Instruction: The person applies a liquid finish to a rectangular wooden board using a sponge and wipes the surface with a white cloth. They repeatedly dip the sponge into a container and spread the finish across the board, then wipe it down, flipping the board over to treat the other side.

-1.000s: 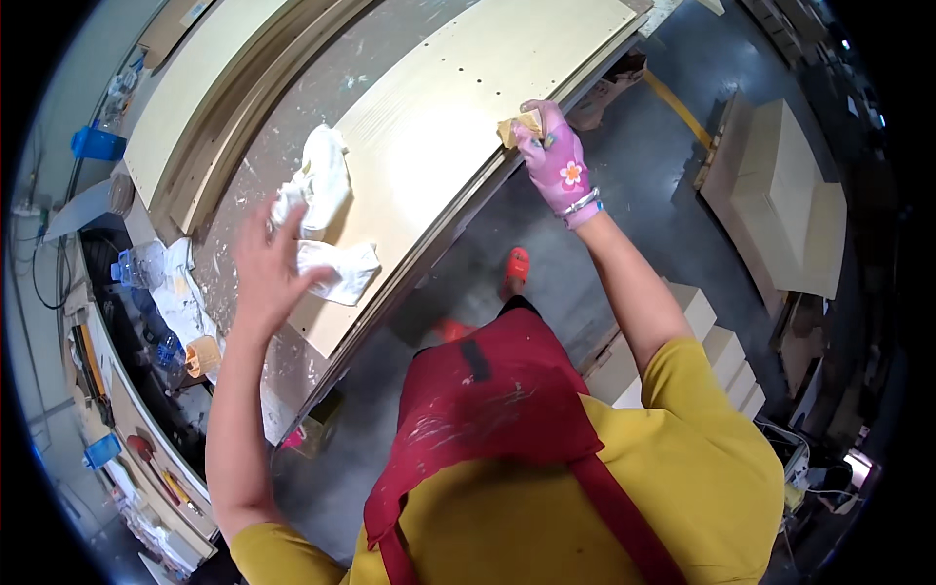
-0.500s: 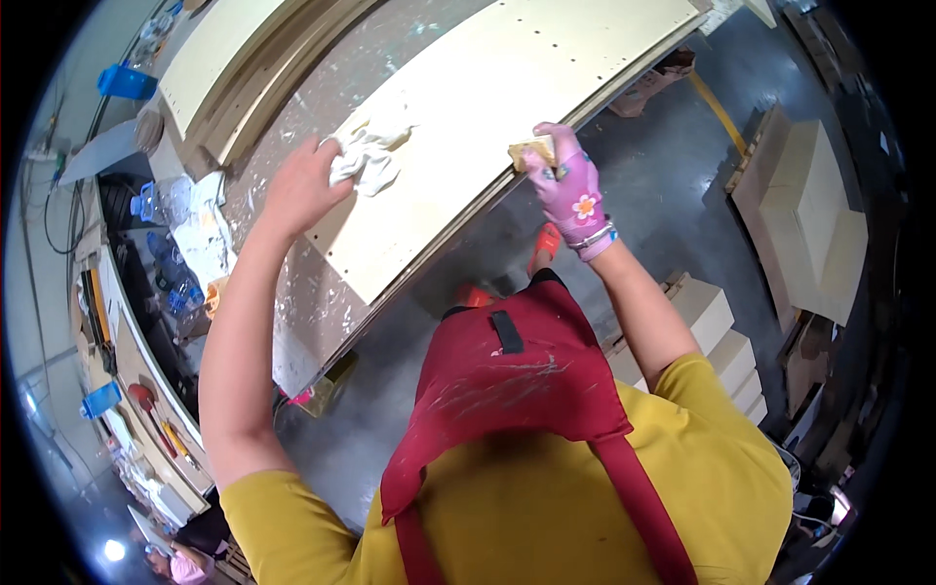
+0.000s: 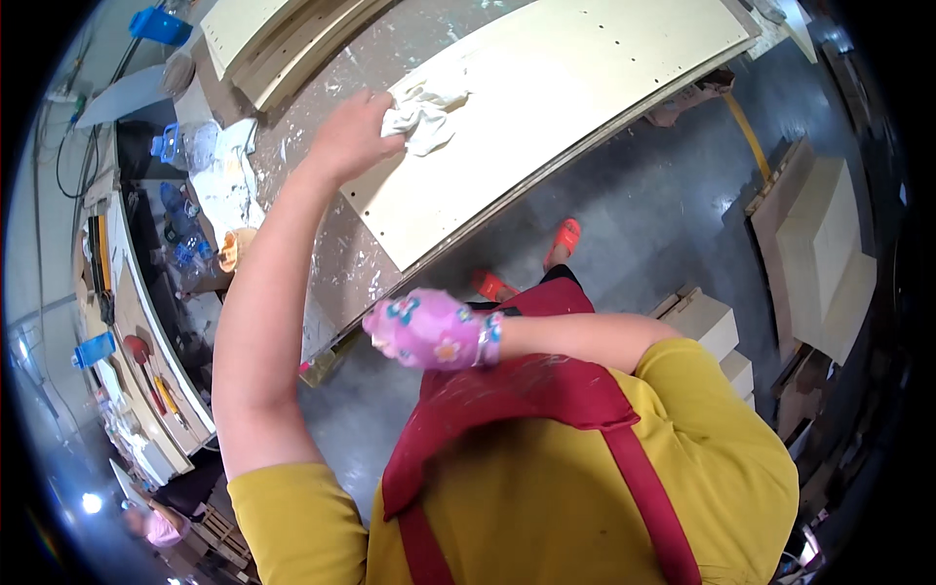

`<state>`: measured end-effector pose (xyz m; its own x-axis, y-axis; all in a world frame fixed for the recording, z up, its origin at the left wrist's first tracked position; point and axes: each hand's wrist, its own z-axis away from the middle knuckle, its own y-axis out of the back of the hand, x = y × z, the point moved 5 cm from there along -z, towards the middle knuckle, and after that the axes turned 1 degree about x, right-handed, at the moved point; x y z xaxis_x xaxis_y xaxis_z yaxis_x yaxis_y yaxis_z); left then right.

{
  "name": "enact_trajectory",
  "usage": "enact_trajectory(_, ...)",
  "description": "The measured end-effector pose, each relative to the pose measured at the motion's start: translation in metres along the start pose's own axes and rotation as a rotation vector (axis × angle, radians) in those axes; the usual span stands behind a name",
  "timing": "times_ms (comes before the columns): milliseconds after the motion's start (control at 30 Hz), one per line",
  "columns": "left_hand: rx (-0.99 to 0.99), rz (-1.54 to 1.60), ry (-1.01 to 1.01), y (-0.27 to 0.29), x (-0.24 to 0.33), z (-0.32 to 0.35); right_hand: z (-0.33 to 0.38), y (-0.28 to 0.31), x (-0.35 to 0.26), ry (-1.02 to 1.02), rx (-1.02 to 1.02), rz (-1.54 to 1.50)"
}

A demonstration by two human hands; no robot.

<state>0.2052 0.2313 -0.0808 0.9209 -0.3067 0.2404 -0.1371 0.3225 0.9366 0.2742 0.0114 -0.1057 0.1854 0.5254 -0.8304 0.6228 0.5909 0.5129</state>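
Observation:
My bare left hand [image 3: 351,136] grips a crumpled white rag [image 3: 424,107] and presses it onto a long cream board [image 3: 585,88] with small drilled holes. The board lies slanted across a paint-spattered workbench [image 3: 331,258]. My right hand [image 3: 429,330], in a pink flowered glove, is drawn back off the board and hovers over the bench's near edge, in front of my red apron. Its fingers are curled, and anything inside them is hidden.
More cream boards [image 3: 283,39] are stacked at the bench's far side. Plastic bottles [image 3: 185,146] and white cloths sit at the left end, beside a shelf of tools [image 3: 146,370]. Cream cabinet parts [image 3: 829,253] stand on the grey floor to the right. Another person [image 3: 156,526] is at lower left.
My left hand took the rag from the bench and carried it up along the board. My right hand left the board's edge and pulled back toward my body.

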Motion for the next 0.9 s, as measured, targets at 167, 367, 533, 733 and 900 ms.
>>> enact_trajectory(167, 0.193, 0.009, -0.03, -0.006, -0.002, 0.006, 0.028, 0.121, 0.026, -0.285, 0.33, -0.332)
enact_trajectory(367, 0.363, 0.092, 0.105, -0.007, 0.018, 0.016, 0.03, 0.241, 0.079, -0.504, 0.69, -0.705)
enact_trajectory(533, 0.469, 0.173, 0.061, -0.014, 0.131, 0.021, -0.056, 0.293, 0.052, -0.205, 0.232, -0.264)
enact_trajectory(733, 0.663, 0.29, 0.123, -0.048, 0.125, 0.017, -0.147, 0.193, 0.028, 0.227, -0.481, -0.215)
enact_trajectory(900, 0.42, 0.678, 0.194, -0.066, 0.12, 0.015, -0.137, 0.073, 0.011, 0.523, -1.068, 0.163)
